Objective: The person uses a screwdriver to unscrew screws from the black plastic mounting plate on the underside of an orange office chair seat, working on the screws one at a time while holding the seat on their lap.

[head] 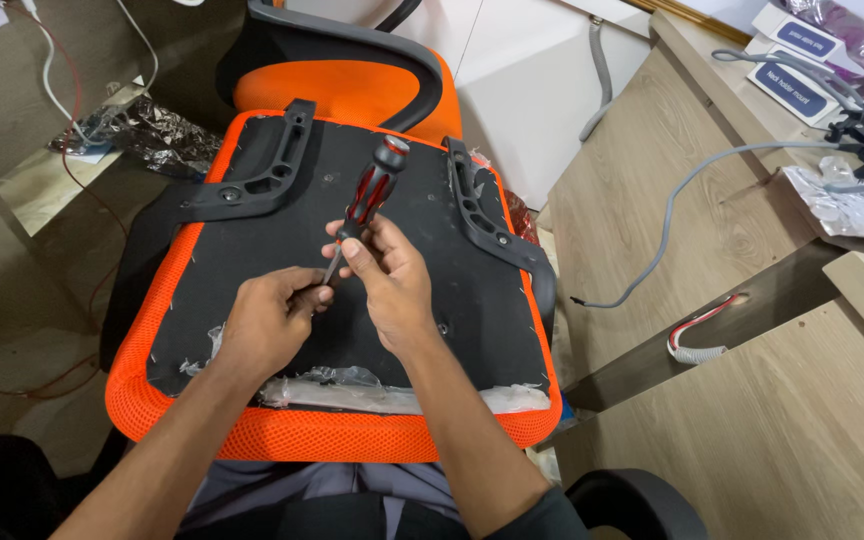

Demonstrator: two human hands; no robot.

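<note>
Your right hand [389, 275] is clamped on the red-and-black screwdriver [372, 190], over the upturned orange seat base [252, 430]. Your left hand [270, 322] is curled at the shaft's lower end; the tip is hidden, so whether it grips anything is unclear.

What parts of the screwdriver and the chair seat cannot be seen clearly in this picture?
Head view only:
- Tip of the screwdriver: hidden inside the left hand, so its type is unclear.
- What the left hand's fingers pinch, if anything: too small and covered.
- Seat underside beneath both hands: covered by them, including the right hand.
- Chair backrest: cut off by the top edge.
</note>
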